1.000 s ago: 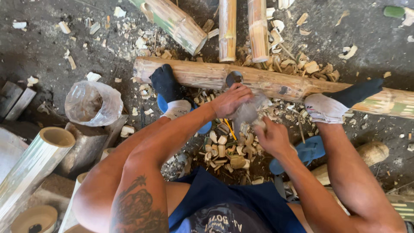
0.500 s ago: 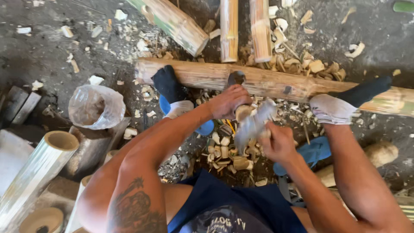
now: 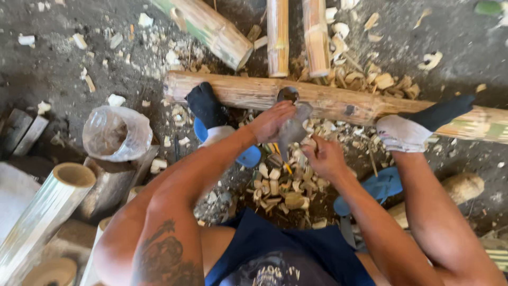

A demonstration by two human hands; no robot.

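Change: both hands have dropped closer to the log since the earlier frame, the grey piece now lower.
Grey piece (image 3: 294,132): blurred, held between both hands just in front of the bamboo log (image 3: 328,103).
Left hand (image 3: 271,121): clenched on the piece's upper end.
Right hand (image 3: 324,158): grasping its lower end.
Feet: socked, braced against the log.
Floor: bamboo chips (image 3: 275,185) under the hands; plastic bag (image 3: 117,132) off to the left.
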